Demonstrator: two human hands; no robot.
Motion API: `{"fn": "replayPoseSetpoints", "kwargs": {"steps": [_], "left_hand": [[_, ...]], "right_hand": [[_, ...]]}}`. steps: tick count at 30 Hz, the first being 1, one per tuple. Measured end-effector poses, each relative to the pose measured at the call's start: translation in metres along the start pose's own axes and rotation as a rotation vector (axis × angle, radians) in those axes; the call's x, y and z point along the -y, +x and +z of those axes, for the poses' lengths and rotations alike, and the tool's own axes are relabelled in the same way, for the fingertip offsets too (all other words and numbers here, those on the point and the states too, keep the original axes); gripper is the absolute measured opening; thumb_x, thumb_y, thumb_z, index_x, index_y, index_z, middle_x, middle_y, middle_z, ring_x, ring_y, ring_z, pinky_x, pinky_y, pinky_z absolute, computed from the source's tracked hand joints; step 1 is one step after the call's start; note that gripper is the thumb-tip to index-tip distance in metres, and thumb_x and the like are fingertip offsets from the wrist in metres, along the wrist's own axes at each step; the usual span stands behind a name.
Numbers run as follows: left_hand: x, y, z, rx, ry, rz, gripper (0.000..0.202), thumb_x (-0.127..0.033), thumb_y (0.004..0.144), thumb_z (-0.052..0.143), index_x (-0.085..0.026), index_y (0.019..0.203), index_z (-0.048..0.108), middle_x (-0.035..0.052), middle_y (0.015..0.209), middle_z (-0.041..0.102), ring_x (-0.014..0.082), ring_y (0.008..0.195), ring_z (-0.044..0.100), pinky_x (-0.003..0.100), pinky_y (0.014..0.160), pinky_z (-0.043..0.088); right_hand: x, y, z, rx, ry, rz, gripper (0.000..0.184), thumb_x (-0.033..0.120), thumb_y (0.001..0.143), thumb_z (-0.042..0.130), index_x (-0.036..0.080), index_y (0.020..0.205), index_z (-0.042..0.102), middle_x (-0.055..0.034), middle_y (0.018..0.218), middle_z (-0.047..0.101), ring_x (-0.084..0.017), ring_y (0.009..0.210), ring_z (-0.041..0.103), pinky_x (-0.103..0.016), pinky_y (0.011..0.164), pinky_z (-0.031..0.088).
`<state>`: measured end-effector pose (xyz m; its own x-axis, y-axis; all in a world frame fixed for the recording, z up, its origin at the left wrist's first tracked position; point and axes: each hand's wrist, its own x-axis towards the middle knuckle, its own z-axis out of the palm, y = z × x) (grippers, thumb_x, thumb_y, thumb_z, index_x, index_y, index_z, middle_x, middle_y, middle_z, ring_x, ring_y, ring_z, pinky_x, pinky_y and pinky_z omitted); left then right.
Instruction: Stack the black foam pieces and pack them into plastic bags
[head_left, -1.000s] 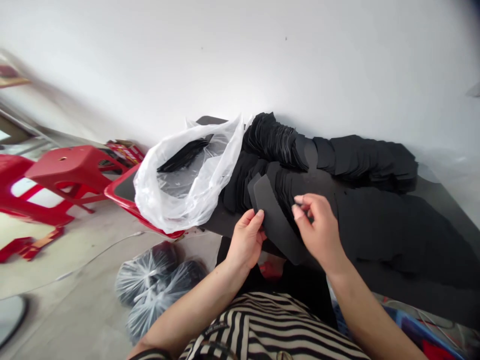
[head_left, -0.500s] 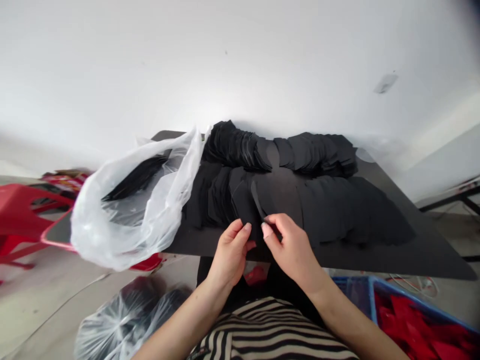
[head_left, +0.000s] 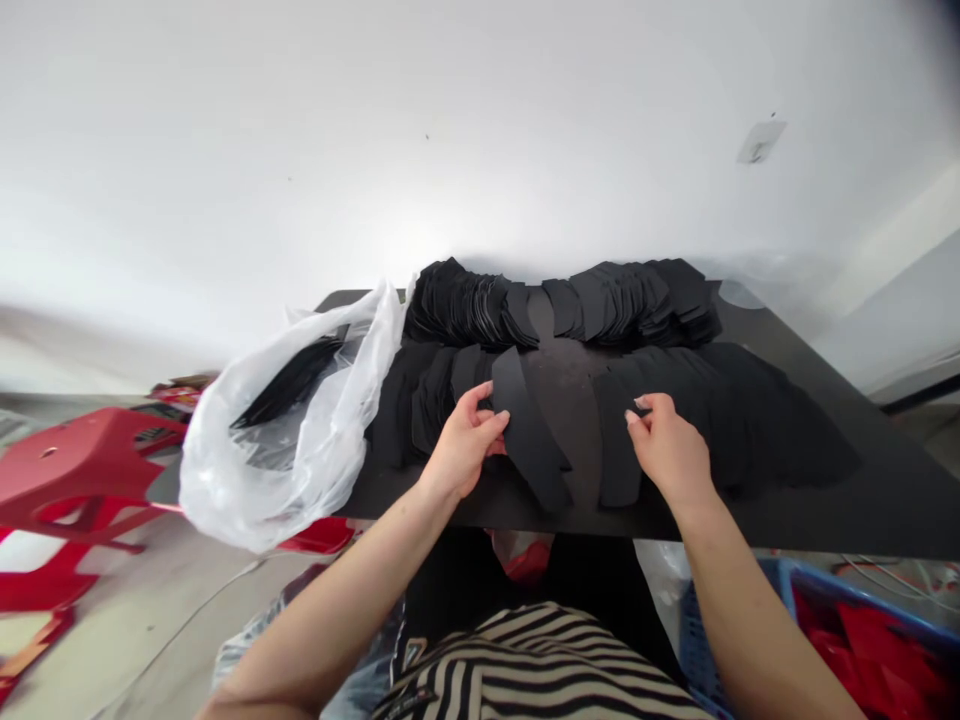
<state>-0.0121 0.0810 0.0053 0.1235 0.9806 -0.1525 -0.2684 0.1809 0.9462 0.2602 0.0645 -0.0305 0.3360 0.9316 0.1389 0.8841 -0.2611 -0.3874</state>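
Observation:
Flat black cut pieces, soft-looking like foam or fabric, lie overlapped in rows on a dark table (head_left: 480, 505). My left hand (head_left: 465, 440) is closed, with thumb and fingertips at the left edge of a curved black piece (head_left: 529, 430) by the near left row (head_left: 431, 395). My right hand (head_left: 671, 445) has thumb and index finger nearly together at the upper edge of another black piece (head_left: 616, 450), at the inner end of the near right row (head_left: 750, 420). Bare tabletop shows between these two pieces.
Behind stand two more black rows, left (head_left: 469, 305) and right (head_left: 637, 300), against the white wall (head_left: 480, 150). An open white plastic bag (head_left: 330, 440) holds black pieces at left. Red stools (head_left: 82, 460) and a blue crate (head_left: 784, 590) with red material flank the table.
My right hand has moved right, from beside my left hand to the right row, where a black piece now lies under its fingertips. My left hand has shifted slightly forward to the curved piece.

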Motion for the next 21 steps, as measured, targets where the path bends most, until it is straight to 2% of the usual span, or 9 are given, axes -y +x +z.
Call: {"fn": "replayPoseSetpoints", "kwargs": {"steps": [3,6,10,14,17,19,21], "left_hand": [[0.000,0.031,0.001,0.006,0.194,-0.027,0.062,-0.023,0.079,0.071,-0.017,0.135,0.044,-0.0057,0.065,0.056,0.0102,0.054,0.060,0.022,0.053,0.052],[0.002,0.059,0.004,0.050,0.435,-0.054,0.058,-0.017,0.084,0.062,-0.015,0.138,0.040,-0.0070,0.066,0.053,0.0077,0.051,0.057,0.021,0.052,0.052],[0.002,0.074,0.007,0.117,0.593,-0.030,0.057,-0.012,0.083,0.059,-0.013,0.138,0.042,-0.0027,0.072,0.061,0.0097,0.049,0.060,0.021,0.047,0.050],[-0.003,0.061,0.001,0.138,0.690,0.036,0.050,-0.014,0.082,0.060,-0.016,0.131,0.051,0.0051,0.098,0.067,0.0082,0.051,0.061,0.021,0.046,0.048],[-0.008,0.040,-0.009,0.131,0.799,0.193,0.041,-0.021,0.085,0.060,-0.020,0.125,0.057,0.0054,0.110,0.066,0.0060,0.057,0.061,0.022,0.058,0.052],[-0.013,0.023,-0.019,0.121,0.875,0.333,0.037,-0.025,0.087,0.058,-0.021,0.124,0.060,0.0041,0.111,0.068,0.0068,0.065,0.062,0.023,0.068,0.053],[-0.019,0.004,-0.031,0.102,0.905,0.407,0.036,-0.025,0.088,0.056,-0.021,0.124,0.060,0.0039,0.112,0.068,0.0081,0.071,0.061,0.023,0.072,0.052]], "right_hand": [[0.003,-0.002,-0.001,0.053,-0.094,0.012,0.027,0.038,0.095,0.046,0.023,0.116,0.052,-0.0048,0.087,0.071,-0.023,0.070,0.064,-0.031,0.054,0.030],[0.003,-0.005,-0.004,0.038,-0.113,-0.011,0.024,0.037,0.096,0.045,0.023,0.114,0.052,-0.0048,0.104,0.068,-0.021,0.077,0.065,-0.029,0.053,0.028],[0.000,-0.012,-0.011,-0.012,-0.152,-0.053,0.027,0.041,0.098,0.041,0.022,0.112,0.054,-0.0071,0.116,0.061,-0.020,0.080,0.064,-0.027,0.050,0.028],[0.003,-0.020,-0.014,-0.021,-0.083,-0.163,0.032,0.043,0.098,0.040,0.022,0.114,0.057,-0.0077,0.115,0.061,-0.022,0.082,0.065,-0.031,0.055,0.041],[0.018,-0.028,-0.003,0.037,0.134,-0.322,0.038,0.043,0.097,0.041,0.019,0.121,0.056,-0.0093,0.118,0.062,-0.022,0.093,0.065,-0.034,0.074,0.052],[0.033,-0.033,0.011,0.102,0.245,-0.421,0.047,0.045,0.098,0.038,0.015,0.131,0.052,-0.0128,0.129,0.059,-0.025,0.110,0.061,-0.037,0.090,0.052],[0.049,-0.038,0.028,0.172,0.262,-0.471,0.058,0.049,0.098,0.035,0.010,0.139,0.046,-0.0164,0.139,0.052,-0.029,0.126,0.052,-0.042,0.102,0.047]]}}
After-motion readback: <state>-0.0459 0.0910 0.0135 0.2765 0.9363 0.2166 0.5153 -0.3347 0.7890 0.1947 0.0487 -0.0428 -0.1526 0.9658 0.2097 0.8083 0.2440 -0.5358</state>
